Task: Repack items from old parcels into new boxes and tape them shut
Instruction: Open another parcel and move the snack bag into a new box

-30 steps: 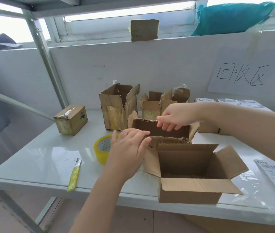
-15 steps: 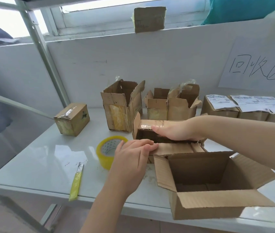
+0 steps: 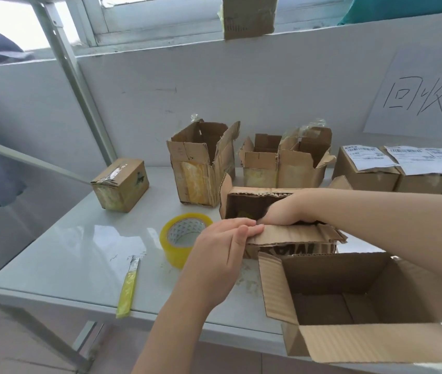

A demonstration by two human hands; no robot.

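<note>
- Across the view's lower half runs a glossy white table (image 3: 74, 255), which carries everything below.
- At its near right edge stands a large clean brown cardboard box (image 3: 322, 273), mouth up, all four flaps spread outward and the front flap hanging past the table edge.
- Just behind it and touching it sits the worn, ragged-edged brown cardboard parcel (image 3: 244, 206). Its long axis lies left to right, its opening faces up, its near flap is bent toward the viewer and dark print shows on its front wall.
- Left hand (image 3: 220, 255): the fingers are pressed together on top of the near flap's left end and pinch it.
- Right hand (image 3: 284, 209): it reaches over the parcel from the right and dips into the opening. The fingers curl out of sight, so whether it grasps anything cannot be told.
- Left of the parcel, a yellow roll of packing tape (image 3: 176, 249) lies flat beside the left hand.
- Near the front edge lies a slim yellow-handled knife (image 3: 128, 290), blade pointing away.
</note>
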